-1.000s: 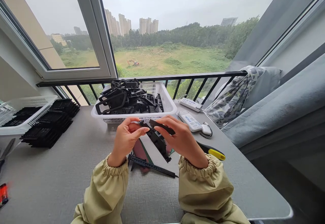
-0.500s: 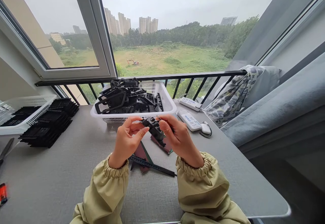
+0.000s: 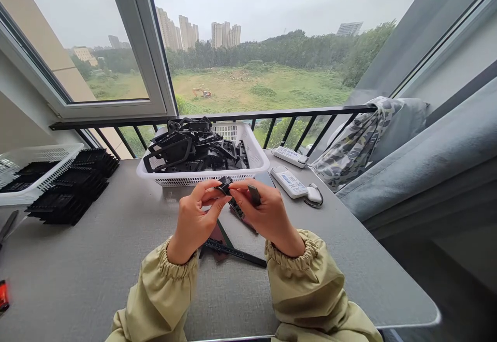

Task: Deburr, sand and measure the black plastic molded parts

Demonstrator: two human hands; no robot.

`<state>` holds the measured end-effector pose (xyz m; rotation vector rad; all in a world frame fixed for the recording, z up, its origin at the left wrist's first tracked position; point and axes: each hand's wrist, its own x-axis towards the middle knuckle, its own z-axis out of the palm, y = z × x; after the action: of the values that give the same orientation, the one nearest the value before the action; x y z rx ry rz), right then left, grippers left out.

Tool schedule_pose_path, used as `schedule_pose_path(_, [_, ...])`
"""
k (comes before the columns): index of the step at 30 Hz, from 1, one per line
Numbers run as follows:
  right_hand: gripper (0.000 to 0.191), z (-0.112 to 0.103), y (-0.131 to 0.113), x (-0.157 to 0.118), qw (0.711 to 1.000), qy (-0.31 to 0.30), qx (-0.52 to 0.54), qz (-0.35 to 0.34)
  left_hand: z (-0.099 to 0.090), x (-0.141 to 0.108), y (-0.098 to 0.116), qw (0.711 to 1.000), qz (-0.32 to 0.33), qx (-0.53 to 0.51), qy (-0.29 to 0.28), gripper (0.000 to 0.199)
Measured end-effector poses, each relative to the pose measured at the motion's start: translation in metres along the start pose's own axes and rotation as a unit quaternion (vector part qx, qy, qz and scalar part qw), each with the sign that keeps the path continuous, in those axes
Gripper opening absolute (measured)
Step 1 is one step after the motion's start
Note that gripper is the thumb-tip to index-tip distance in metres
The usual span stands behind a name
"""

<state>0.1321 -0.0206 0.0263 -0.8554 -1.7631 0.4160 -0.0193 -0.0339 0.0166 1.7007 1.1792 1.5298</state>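
In front of the basket, my left hand point(image 3: 196, 220) pinches one end of a black plastic part point(image 3: 224, 185) between thumb and fingers. My right hand point(image 3: 267, 212) is closed at the part's other side, its fingertips against it. A small dark flat strip point(image 3: 254, 195) sticks up from my right hand; its kind is unclear. The part's lower end shows below the fingers, while its middle is hidden. Beneath the hands lie a black caliper point(image 3: 236, 253) and reddish-brown sheets with dark green edges point(image 3: 223, 236), partly covered.
A white basket point(image 3: 202, 177) heaped with black plastic parts point(image 3: 194, 148) stands by the railing. Stacked black parts point(image 3: 72, 187) lie beside another white basket point(image 3: 46, 151) at left. Two white power strips point(image 3: 289, 182) lie at right, near a grey curtain point(image 3: 427, 166).
The black part has been turned so it is seen more end-on. My right hand has rolled over, bringing the dark strip into view. The head view has shifted slightly.
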Motion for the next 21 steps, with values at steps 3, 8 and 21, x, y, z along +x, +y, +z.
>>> schedule_pose_path(3, [0.010, 0.0006, 0.0012, -0.0001, 1.000, 0.012, -0.002, -0.012, 0.0004, -0.0011, 0.0022, 1.000, 0.012, 0.009, 0.005, 0.022])
schedule_pose_path(8, [0.010, -0.0001, 0.0024, 0.0001, 0.999, 0.012, -0.005, -0.037, -0.0005, -0.0025, 0.0053, 1.000, 0.014, 0.016, 0.003, 0.021])
schedule_pose_path(21, [0.009, 0.0031, 0.0003, -0.0010, 0.999, 0.025, 0.029, -0.031, -0.0061, -0.0031, 0.0000, 0.999, -0.038, -0.005, 0.007, 0.022])
